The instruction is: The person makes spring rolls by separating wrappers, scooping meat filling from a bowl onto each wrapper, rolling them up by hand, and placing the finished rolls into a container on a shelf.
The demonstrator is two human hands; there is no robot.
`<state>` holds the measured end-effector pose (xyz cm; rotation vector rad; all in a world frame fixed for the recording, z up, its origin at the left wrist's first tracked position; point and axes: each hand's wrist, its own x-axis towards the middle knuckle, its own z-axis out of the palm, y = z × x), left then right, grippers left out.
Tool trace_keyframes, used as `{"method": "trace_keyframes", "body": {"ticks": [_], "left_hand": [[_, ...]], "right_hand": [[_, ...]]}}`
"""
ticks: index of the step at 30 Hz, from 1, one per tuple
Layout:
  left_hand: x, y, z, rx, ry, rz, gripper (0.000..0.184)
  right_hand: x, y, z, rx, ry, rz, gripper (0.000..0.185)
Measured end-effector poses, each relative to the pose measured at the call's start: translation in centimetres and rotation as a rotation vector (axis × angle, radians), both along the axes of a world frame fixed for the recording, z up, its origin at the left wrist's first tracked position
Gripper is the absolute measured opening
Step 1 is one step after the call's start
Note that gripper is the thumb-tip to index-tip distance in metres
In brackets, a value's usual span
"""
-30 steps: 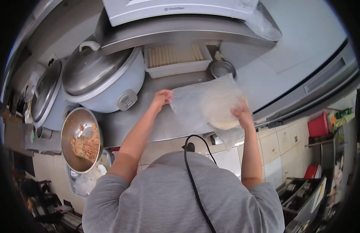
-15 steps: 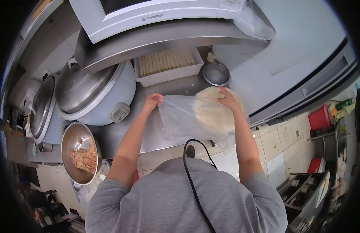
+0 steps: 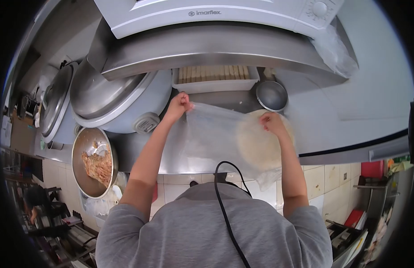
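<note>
A clear plastic bag [image 3: 209, 134] is spread over the steel counter, its upper left corner pinched in my left hand [image 3: 178, 107]. Under or inside the bag's right part lies a round, pale, flat sheet or stack of wrappers [image 3: 256, 140]; the film makes it hard to tell which. My right hand [image 3: 273, 123] is above the upper right of this round, its fingers curled together. What those fingertips hold, if anything, is hidden. The bag's lower right end hangs crumpled past the counter's front edge.
A white tray [image 3: 216, 86] of pale rolls in a row and a metal bowl [image 3: 272, 96] stand behind the bag. At left are large lidded cookers [image 3: 122, 105] and a steel bowl [image 3: 77, 165] of orange-brown filling. An overhead shelf [image 3: 207, 44] carries a microwave [image 3: 242, 18].
The view has turned and shifted. My left hand has lifted the bag's corner a little farther up and left. My right hand has closed more, its forefinger now curled in.
</note>
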<state>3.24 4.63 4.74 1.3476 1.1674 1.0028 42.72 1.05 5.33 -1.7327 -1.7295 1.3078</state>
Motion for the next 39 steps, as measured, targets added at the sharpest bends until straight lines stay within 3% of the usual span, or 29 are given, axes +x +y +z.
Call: {"method": "trace_keyframes", "body": {"ticks": [2,3,4,5,6,7,8,9,11,14,24,39], "left_hand": [[0.3,1.3,0.6,0.205,0.430,0.062,0.009],[0.7,2.3,1.8,0.200,0.431,0.069,0.009],[1.1,3.8,3.3,0.255,0.644,0.144,0.003],[1.2,5.7,4.2,0.308,0.856,0.221,0.005],[0.6,8.4,3.2,0.566,0.862,0.296,0.013],[0.1,11.0,2.2,0.821,0.888,0.391,0.023],[0.2,12.3,1.9,0.858,0.928,0.447,0.024],[0.3,13.0,1.5,0.858,0.969,0.489,0.024],[1.6,13.4,1.7,0.690,1.088,0.542,0.025],[2.5,13.4,1.2,0.596,1.165,0.575,0.026],[2.8,12.1,0.6,0.595,1.191,0.608,0.029],[2.2,12.5,1.8,0.583,1.236,0.552,0.035]], "right_hand": [[0.4,2.3,0.9,0.314,-0.025,-0.189,0.009],[-1.0,2.9,3.7,0.447,-0.011,-0.239,0.011],[-2.8,4.0,6.3,0.580,0.003,-0.288,0.014],[-3.6,6.3,6.2,0.566,0.128,-0.319,0.012],[-4.3,9.2,5.9,0.548,0.253,-0.348,0.013],[-4.2,13.0,3.9,0.984,-0.181,-0.082,0.016],[-4.1,16.7,1.9,1.497,-0.657,-0.012,0.020],[-4.9,18.8,0.9,1.543,-0.698,0.045,0.020],[-7.1,20.3,-0.1,1.174,-0.447,0.071,0.020],[-8.1,20.0,-0.9,0.992,-0.333,0.084,0.020],[-6.3,15.2,-0.4,0.936,-0.251,0.115,0.021],[-6.6,21.2,0.1,1.007,-0.387,0.156,0.023]]}}
